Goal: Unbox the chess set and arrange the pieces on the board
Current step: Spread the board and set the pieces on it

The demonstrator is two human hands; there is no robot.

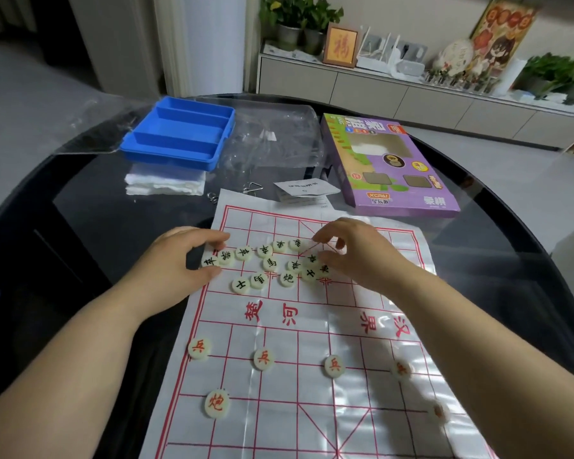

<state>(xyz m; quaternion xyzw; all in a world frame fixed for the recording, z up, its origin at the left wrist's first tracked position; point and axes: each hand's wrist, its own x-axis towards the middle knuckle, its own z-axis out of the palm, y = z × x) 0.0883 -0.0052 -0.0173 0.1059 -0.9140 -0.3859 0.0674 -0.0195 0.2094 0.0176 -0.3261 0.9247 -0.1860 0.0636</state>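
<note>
left fingers: left hand (pixel 179 260) at 9 o'clock of the black pile, fingers (pixel 217 238) curled over the end piece, thumb under it; can't tell if it is gripped
right fingers: right hand (pixel 355 256) at 3 o'clock of the pile, fingers (pixel 325 240) curled, narrow gap; can't tell if they hold anything
black pieces (pixel 270 263): a dozen-odd discs bunched on the 12 o'clock half, unsorted, off the points
red pieces (pixel 263 359): 6 o'clock half, four in a row, one below at 7 o'clock, one blurred at 4 o'clock
board (pixel 279 425): glossy red-grid sheet, flat on the dark glass worktop (pixel 96 210)
done: unboxing, board laid, red front line apparently placed
left: all black to place; red back rank out of frame, can't tell
box (pixel 388 167): purple, at 1 o'clock of the board
tray (pixel 179 134): blue, at 11 o'clock, nothing visible inside; clear bag (pixel 272 137) beside it
writing: red 兵 and 炮; black 士, 炮; river 楚河 (pixel 270 314); box reads "XCPAI" and 象棋
</note>
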